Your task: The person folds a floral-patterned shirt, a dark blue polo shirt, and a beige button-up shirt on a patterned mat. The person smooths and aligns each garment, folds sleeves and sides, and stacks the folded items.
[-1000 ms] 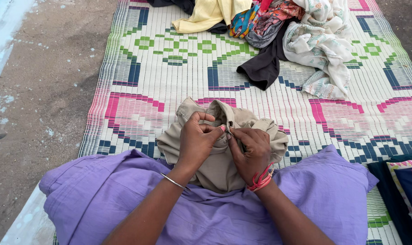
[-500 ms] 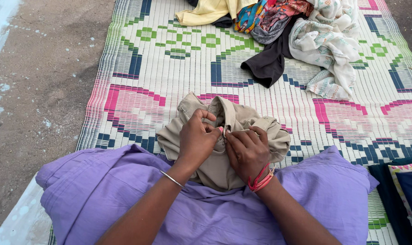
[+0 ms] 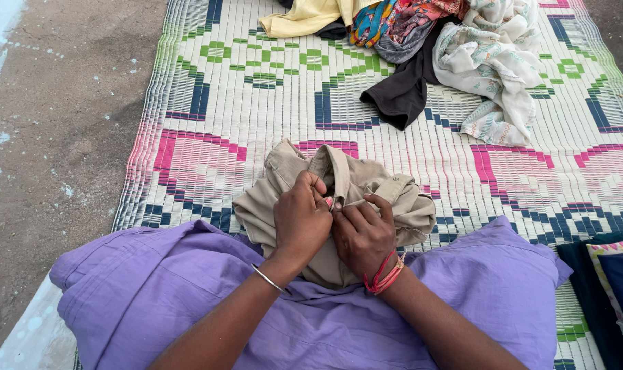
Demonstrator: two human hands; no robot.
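Note:
A crumpled khaki shirt [image 3: 387, 195] lies bunched on my lap and on the woven mat [image 3: 257, 103]. My left hand [image 3: 301, 219], with a thin metal bangle on the wrist, pinches the shirt's front near the collar. My right hand [image 3: 363, 236], with red threads around the wrist, grips the same fabric right beside it. Both hands' fingertips meet at one spot on the shirt. My purple garment [image 3: 188, 294] covers my knees below the shirt.
A heap of clothes lies at the mat's far end: a yellow piece [image 3: 308, 15], a colourful patterned cloth [image 3: 407, 20], a dark garment [image 3: 404, 92] and a white printed scarf [image 3: 496, 62]. Bare concrete ground [image 3: 58, 109] is on the left. A dark cushion [image 3: 616, 274] is at the right edge.
My hands stay on the shirt, fingers working closer together at the collar. The view has tilted slightly, so the clothes heap sits higher in the frame.

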